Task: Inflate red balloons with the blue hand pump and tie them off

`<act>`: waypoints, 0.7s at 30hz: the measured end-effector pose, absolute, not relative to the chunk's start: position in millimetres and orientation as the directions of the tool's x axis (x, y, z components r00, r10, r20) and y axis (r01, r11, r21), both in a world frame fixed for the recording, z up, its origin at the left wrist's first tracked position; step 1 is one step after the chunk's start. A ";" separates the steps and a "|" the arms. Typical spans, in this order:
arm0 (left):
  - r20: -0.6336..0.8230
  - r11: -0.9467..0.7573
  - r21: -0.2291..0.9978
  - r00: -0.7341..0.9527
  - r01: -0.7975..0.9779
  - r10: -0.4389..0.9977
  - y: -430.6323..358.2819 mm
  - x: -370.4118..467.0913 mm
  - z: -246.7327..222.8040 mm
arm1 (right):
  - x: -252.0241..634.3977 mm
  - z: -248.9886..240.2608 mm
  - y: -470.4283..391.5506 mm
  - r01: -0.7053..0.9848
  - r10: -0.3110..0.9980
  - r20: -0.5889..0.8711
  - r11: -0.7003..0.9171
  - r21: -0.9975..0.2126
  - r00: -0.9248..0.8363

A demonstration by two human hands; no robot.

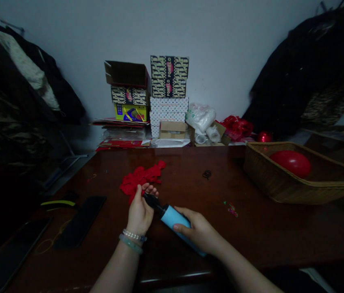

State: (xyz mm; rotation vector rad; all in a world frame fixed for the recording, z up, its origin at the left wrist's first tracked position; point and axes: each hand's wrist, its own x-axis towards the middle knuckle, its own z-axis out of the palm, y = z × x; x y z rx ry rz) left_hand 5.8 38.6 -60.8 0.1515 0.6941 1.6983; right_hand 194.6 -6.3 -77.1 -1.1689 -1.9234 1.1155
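A light blue cylinder with a black nozzle end, like a hand pump (178,224), is tilted over the front of the brown table (187,179). My right hand (196,230) is wrapped round its blue body. At the black end, my left hand (143,207) is palm up with its fingers curled round the nozzle; a beaded bracelet and a pale green bangle circle that wrist. Just beyond my left hand lies a pile of red deflated balloons (139,177).
On the right, a woven basket (281,193) holds an inflated red balloon (292,162). Small colourful bits (232,209) and a black band (207,174) lie mid-table. Dark flat devices (82,221) lie left. Stacked boxes (169,77) and plastic bags (201,117) line the wall.
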 end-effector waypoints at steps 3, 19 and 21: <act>-0.228 -0.131 0.562 -0.305 -0.816 0.925 38.5 5.3 -62.4 | 199.4 -70.5 -6.7 0.306 0.892 0.090 0.245 -0.920 -0.443; -0.198 -0.103 0.576 -0.261 -0.811 0.945 27.2 -6.3 -67.1 | 185.7 -76.2 -15.0 0.081 0.866 0.098 0.158 -0.984 -0.491; -0.184 -0.102 0.590 -0.256 -0.801 0.949 27.8 -6.9 -68.7 | 186.6 -76.2 -14.0 0.085 0.864 0.092 0.154 -0.985 -0.496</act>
